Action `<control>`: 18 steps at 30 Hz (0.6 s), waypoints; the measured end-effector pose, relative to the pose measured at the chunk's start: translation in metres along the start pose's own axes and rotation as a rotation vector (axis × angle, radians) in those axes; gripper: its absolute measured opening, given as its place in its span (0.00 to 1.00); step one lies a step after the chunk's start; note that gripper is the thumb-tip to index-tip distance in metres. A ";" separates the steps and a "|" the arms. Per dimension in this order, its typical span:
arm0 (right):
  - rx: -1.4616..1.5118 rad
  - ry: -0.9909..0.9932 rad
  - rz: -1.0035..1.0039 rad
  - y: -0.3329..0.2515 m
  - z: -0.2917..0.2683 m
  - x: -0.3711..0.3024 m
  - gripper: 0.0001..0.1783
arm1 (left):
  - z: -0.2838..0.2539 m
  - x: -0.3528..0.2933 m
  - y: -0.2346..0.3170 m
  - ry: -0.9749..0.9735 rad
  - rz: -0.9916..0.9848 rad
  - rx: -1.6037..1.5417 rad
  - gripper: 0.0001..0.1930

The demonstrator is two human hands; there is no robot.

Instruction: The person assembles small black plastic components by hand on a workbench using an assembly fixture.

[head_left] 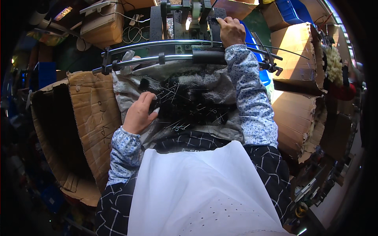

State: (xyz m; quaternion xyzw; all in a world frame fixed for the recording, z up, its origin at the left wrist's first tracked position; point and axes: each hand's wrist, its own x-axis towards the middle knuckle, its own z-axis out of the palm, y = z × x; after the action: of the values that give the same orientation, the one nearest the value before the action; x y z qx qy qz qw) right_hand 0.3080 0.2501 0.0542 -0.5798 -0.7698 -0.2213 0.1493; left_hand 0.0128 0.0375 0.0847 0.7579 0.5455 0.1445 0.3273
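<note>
My right hand [233, 32] is at the machine [193, 19] at the far side, its thumb and fingers pinched on a small black bristle brush [213, 22]. My left hand [139, 112] hovers at the left edge of the pile, thumb and fingers apart, with white covers on the tips; I see nothing held in it. Under it, thin looped wire pins [171, 92] lie scattered over loose black bristles [197, 106]. These rest on a grey cloth [128, 84] across my lap. A round black bristle tuft [144, 83] sits just beyond my left fingers.
Two curved metal rails [143, 59] cross in front of the machine, between it and the cloth. An open cardboard box [92, 114] stands at the left. More cardboard boxes [293, 118] stand at the right, near a blue bin [289, 11]. White cables [136, 31] lie at the far left.
</note>
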 end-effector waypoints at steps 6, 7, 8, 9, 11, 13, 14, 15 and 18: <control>-0.004 -0.053 -0.017 0.001 0.006 0.001 0.11 | -0.010 -0.004 0.000 -0.055 -0.022 -0.054 0.25; -0.002 -0.059 -0.015 0.001 0.007 0.001 0.11 | -0.013 -0.005 0.001 -0.073 -0.046 -0.072 0.25; 0.023 -0.067 -0.026 0.002 0.007 0.000 0.11 | -0.016 -0.004 0.004 -0.073 -0.050 -0.074 0.25; 0.025 -0.068 -0.028 0.003 0.009 -0.001 0.11 | -0.019 -0.004 0.006 -0.065 -0.027 -0.073 0.24; 0.070 -0.052 -0.023 0.004 0.013 -0.001 0.11 | -0.023 -0.003 0.009 -0.057 -0.003 -0.070 0.23; 0.113 -0.096 0.010 0.004 0.013 -0.001 0.12 | -0.025 -0.003 0.010 -0.032 0.044 -0.089 0.21; 0.154 -0.140 0.044 0.004 0.013 -0.001 0.12 | -0.026 -0.002 0.011 -0.034 0.046 -0.090 0.21; 0.153 -0.142 0.046 0.004 0.014 0.000 0.12 | -0.026 0.000 0.011 -0.047 0.058 -0.082 0.19; 0.096 -0.245 0.025 0.011 0.025 0.001 0.14 | -0.026 0.006 0.013 -0.094 0.082 -0.060 0.18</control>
State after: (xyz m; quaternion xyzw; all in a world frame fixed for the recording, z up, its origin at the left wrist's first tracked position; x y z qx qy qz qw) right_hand 0.3194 0.2663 0.0349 -0.6043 -0.7846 -0.1097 0.0847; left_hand 0.0097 0.0495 0.1119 0.7754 0.4932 0.1383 0.3692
